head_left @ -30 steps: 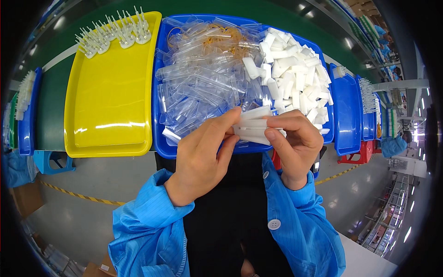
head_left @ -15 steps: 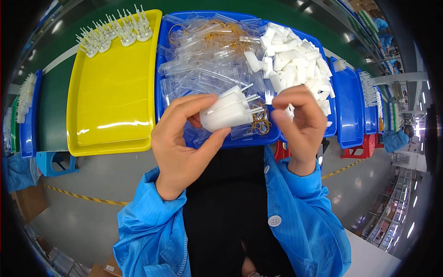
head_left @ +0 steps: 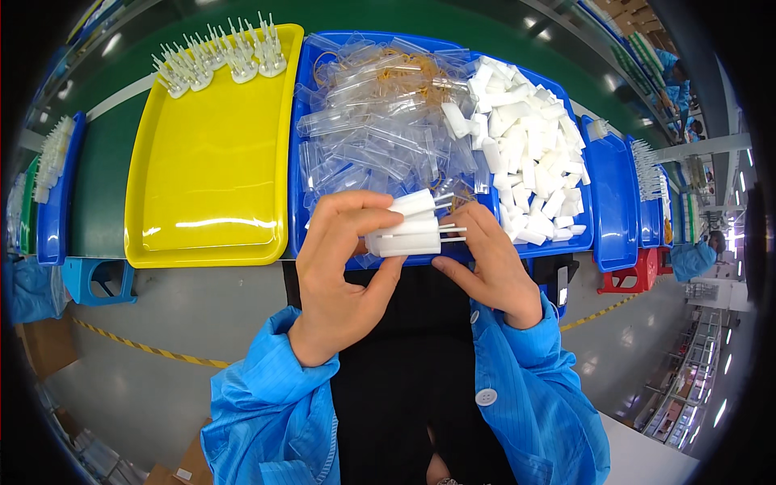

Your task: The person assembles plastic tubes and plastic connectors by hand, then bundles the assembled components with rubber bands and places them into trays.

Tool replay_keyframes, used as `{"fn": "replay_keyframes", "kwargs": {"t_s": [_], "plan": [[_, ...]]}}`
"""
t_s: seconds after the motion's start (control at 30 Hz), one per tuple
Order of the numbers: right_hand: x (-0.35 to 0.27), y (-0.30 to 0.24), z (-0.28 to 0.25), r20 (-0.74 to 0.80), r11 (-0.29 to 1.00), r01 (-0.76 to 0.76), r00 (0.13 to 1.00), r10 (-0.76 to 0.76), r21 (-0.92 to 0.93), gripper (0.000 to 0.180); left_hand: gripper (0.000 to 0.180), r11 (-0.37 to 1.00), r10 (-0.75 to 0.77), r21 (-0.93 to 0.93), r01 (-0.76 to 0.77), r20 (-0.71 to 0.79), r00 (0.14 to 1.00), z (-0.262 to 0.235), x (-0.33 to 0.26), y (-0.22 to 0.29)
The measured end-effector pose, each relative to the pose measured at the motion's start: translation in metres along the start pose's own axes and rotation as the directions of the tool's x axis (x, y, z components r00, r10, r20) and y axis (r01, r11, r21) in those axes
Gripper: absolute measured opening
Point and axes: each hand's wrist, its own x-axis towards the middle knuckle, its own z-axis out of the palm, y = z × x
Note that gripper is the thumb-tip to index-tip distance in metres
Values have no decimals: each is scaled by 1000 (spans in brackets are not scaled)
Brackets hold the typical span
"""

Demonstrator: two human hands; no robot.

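Note:
My left hand (head_left: 343,263) is closed round a white pronged piece (head_left: 408,230), thumb below and fingers above. Thick white sleeve-like blocks sit along it, and thin white prongs stick out past their ends toward the right. At those tips is my right hand (head_left: 489,263), its thumb and fingers apart, with the prong ends in the gap. Whether a fingertip touches a prong, I cannot tell. Behind both hands lies a blue tray (head_left: 296,202) of clear plastic sleeves (head_left: 368,145). To its right, loose white blocks (head_left: 537,145) fill another blue tray (head_left: 558,248).
A yellow tray (head_left: 210,178) on the left carries several white pronged pieces (head_left: 218,61) at its far end. Tan rubber bands (head_left: 404,69) lie among the clear sleeves. More blue trays (head_left: 610,194) stand at right, with a blue stool (head_left: 99,279) and a red stool (head_left: 634,273) below.
My right hand has come left and down to the prong tips. The pronged piece in my left hand has turned closer to level, and the view has shifted slightly.

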Motion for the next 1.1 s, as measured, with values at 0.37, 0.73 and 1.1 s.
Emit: {"fn": "replay_keyframes", "kwargs": {"t_s": [0.37,0.73,1.1], "plan": [[-11,-12,-6,-358,710,159,923,140,687,18,39,957,-120,-260,128,44,992,7,-21,-2],[-14,-25,10,-235,765,118,971,45,634,15,32,1000,10,25,-10,-21,1000,14,-30,0],[-23,-28,22,-357,779,139,927,114,611,24,33,995,-47,-90,40,-79,996,15,-28,4]]}}
